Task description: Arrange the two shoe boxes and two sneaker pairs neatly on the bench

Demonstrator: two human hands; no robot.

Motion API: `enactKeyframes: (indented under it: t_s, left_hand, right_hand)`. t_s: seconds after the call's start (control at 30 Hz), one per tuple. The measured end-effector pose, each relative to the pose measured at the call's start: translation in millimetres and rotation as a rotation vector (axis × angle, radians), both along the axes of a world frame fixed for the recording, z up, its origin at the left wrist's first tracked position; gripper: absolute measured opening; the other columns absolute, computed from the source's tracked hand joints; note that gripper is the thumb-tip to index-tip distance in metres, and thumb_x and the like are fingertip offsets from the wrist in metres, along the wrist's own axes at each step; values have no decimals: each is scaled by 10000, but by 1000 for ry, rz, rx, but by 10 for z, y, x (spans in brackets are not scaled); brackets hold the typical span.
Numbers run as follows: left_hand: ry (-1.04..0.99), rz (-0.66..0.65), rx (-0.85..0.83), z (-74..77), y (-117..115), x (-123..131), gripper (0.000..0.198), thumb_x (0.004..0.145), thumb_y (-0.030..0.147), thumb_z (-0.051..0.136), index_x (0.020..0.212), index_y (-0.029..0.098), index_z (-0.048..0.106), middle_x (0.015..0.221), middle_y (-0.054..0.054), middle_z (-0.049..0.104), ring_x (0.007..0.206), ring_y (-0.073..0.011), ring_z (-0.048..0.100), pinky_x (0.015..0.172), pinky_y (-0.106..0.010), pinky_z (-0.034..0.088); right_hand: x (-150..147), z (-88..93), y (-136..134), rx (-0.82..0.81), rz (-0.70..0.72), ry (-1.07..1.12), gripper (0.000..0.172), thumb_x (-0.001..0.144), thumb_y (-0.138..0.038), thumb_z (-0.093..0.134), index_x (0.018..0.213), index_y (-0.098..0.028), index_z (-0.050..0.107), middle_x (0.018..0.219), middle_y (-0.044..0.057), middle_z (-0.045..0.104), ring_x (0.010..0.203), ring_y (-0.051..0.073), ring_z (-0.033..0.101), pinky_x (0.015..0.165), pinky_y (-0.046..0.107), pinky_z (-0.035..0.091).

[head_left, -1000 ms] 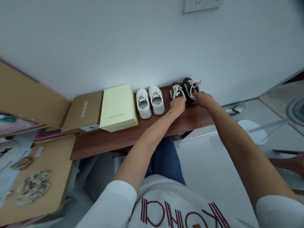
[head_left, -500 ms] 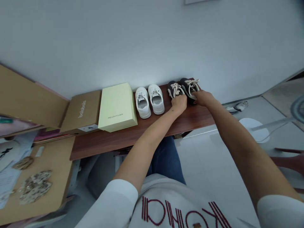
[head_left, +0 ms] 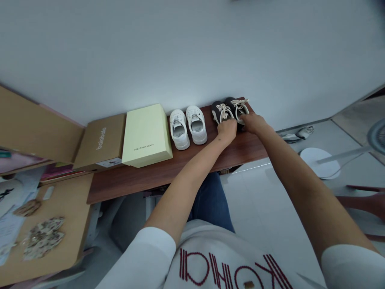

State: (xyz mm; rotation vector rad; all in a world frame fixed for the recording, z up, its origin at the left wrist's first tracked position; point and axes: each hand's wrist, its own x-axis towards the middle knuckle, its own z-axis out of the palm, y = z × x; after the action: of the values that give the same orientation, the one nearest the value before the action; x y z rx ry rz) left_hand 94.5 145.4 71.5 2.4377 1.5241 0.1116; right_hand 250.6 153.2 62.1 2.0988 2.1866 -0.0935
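Observation:
Two dark sneakers with cream laces stand side by side at the right end of a reddish-brown wooden shelf [head_left: 192, 160]. My left hand [head_left: 227, 131] is closed on the heel of the left dark sneaker [head_left: 219, 109]. The heel of the right dark sneaker [head_left: 234, 105] is gripped by my right hand [head_left: 252, 122]. Both heels are largely covered by my fingers. To the left, a pair of white sneakers [head_left: 197, 125] rests with toes toward the wall, a small gap from the dark pair.
Left of the white pair sit a pale yellow shoe box [head_left: 146, 132] and a brown shoe box [head_left: 100, 138]. A desk [head_left: 70, 224] with a patterned bow adjoins at lower left. On the floor at right are a white fan base [head_left: 319, 160] and other shoes [head_left: 305, 132].
The right dark sneaker has shifted slightly left, closer to its mate, with my right hand on it. My left hand stays at the left one. The view has moved a little.

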Motion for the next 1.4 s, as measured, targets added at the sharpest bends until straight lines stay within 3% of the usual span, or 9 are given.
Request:
enactKeyframes:
  t_s: [0.37,0.63,0.77,0.9,1.0,1.1,1.17,1.23,1.4]
  left_hand:
    - [-72,-22,106,348,-94,-276,424,1039,324,472,1420,139,490,1348,-194,604,1191,-301,636,958,-391,498]
    - [-157,-25,145,474,-545,-1125,368,1053,322,414,1365,199,564,1253,-139,679,1112,-248,667,885,-318,477]
    - [-229,47,63,149,-1080,-1846,303,1034,355,452,1145,221,700,1091,-100,754,1021,-231,699,873,-311,484]
    - [-389,237,-29,-528,-1884,-2761,423,1017,431,435,803,206,723,857,-95,750,882,-235,721,850,-338,534]
    - [-586,518,112,-1036,-2519,-3533,406,1015,372,358,1000,221,735,1040,-112,748,1018,-237,716,939,-380,555]
    - [-616,831,229,-1272,-2885,-4321,372,968,448,432,1156,265,696,1115,-109,732,1051,-270,712,912,-431,590]
    - [-628,977,298,-1216,-2838,-4800,397,936,523,482,1203,297,670,1183,-94,720,1113,-290,693,957,-454,579]
    - [-683,1055,363,-1034,-2536,-5196,488,916,595,501,1276,291,630,1303,-91,682,1213,-296,653,1045,-443,533]
    - [-887,1086,292,-544,-1344,-5684,757,983,689,267,1400,123,546,1460,-193,582,1379,-267,536,1163,-402,409]
  right_hand:
    - [-331,547,-237,243,129,95,385,881,-227,626,1263,-179,635,1327,170,628,1239,349,535,996,435,459]
    - [-847,789,-701,291,241,147,318,923,-260,611,1220,-162,671,1226,181,676,1171,350,589,981,429,453]
    - [-1220,662,-1086,213,284,312,280,956,-291,555,1174,-181,694,1139,137,734,1062,289,660,920,370,490]
    - [-1849,64,-1744,-29,287,562,300,985,-318,477,1130,-226,724,931,78,782,843,243,726,805,344,544]
    - [-2440,-490,-2275,-249,390,715,356,933,-174,452,1145,-247,729,1019,70,790,917,239,753,841,346,572]
    - [-3042,-757,-2526,-398,517,826,395,869,-142,536,1202,-250,718,1128,80,772,1026,245,745,928,368,579]
    - [-3471,-695,-2439,-369,595,957,410,865,-191,593,1261,-240,692,1234,99,736,1142,261,706,1026,416,546]
    - [-3956,-488,-2151,-250,612,1127,447,893,-268,605,1338,-241,641,1388,112,655,1311,270,608,1139,464,461]
    - [-5210,131,-1065,-80,231,1190,624,972,-393,501,1546,-168,403,1597,143,436,1541,296,311,1252,495,295]
